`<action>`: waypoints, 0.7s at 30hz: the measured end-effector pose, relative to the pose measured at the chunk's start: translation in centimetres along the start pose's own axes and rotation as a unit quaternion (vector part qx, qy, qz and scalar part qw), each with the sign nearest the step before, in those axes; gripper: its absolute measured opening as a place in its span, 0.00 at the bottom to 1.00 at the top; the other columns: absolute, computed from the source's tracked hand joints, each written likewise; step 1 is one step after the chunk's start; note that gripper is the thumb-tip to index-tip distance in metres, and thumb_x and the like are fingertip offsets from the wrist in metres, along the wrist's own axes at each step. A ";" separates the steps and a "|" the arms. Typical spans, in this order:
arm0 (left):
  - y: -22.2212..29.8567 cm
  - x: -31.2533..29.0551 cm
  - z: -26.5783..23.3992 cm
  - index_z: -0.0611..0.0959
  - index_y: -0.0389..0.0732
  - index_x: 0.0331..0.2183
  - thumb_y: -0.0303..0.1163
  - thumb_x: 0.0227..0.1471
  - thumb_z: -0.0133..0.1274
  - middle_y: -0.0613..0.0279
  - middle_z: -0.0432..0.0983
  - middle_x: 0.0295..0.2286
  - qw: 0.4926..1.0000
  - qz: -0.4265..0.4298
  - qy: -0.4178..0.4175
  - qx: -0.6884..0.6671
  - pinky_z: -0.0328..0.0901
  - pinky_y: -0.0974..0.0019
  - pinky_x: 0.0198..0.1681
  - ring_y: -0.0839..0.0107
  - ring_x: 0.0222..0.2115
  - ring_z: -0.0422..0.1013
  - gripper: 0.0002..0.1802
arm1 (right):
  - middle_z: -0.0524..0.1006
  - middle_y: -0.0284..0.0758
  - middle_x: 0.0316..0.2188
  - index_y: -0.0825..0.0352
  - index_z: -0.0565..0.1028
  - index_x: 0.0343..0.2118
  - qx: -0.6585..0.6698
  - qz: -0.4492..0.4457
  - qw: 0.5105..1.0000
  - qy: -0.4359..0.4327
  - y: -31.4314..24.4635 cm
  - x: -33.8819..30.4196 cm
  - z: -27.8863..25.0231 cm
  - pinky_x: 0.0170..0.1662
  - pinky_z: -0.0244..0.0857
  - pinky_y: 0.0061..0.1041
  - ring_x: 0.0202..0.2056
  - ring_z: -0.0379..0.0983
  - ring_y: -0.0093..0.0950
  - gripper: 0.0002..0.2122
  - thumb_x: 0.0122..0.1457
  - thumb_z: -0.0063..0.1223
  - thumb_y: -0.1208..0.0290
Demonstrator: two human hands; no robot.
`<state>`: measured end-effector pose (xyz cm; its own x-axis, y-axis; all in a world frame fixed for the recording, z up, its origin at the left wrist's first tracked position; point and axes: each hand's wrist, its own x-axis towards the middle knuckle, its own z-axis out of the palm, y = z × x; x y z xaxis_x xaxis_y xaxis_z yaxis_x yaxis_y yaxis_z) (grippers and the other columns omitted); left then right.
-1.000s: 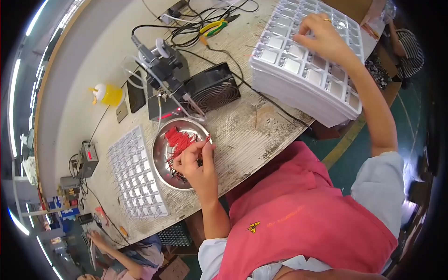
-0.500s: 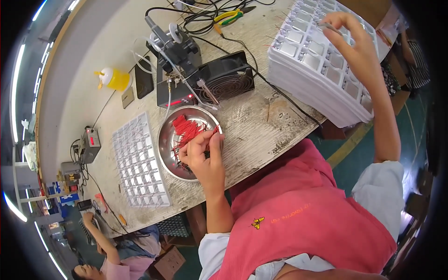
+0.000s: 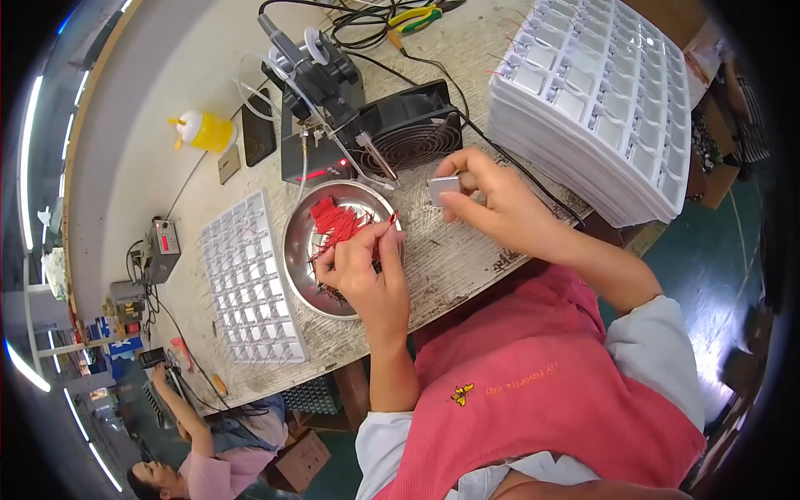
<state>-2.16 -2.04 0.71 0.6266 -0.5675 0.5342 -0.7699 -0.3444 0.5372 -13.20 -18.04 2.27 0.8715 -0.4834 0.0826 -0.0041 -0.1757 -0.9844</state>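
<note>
Right grip [image 3: 498,202] was closed, thumb and fingers, on a flat silver square piece [image 3: 442,191], held over the counter [image 3: 450,258] just right of a steel bowl [image 3: 299,254]. Left grip [image 3: 367,265], above the bowl's near right side, pinched something red and thin [image 3: 393,218]. Red wires [image 3: 333,220] lay in the bowl. A white tray [image 3: 282,281] lay left; a tray stack [image 3: 560,152] stood far right.

An electronics workshop: a worn counter [image 3: 454,271] carries a soldering iron [image 3: 377,154], a fan [image 3: 412,125] and a bowl [image 3: 293,258] of red wires [image 3: 336,222], with stacked trays [image 3: 558,158] far right and a co-worker [image 3: 229,473] near left.
</note>
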 end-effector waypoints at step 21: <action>0.3 1.2 0.6 0.79 0.45 0.32 0.32 0.53 0.57 0.79 0.77 0.22 0.999 0.029 0.019 0.019 0.50 0.63 0.49 0.78 0.25 0.66 0.04 | 0.78 0.38 0.23 0.71 0.66 0.43 0.017 -0.031 0.997 0.073 0.0 1.5 2.1 0.33 0.68 0.27 0.29 0.78 0.30 0.13 0.58 0.52 0.72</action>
<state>-1.68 -3.28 1.16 0.5846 -0.5580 0.5889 -0.8086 -0.3411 0.4794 -10.89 -16.92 2.03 0.7894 -0.5921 0.1624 0.0664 -0.1806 -0.9813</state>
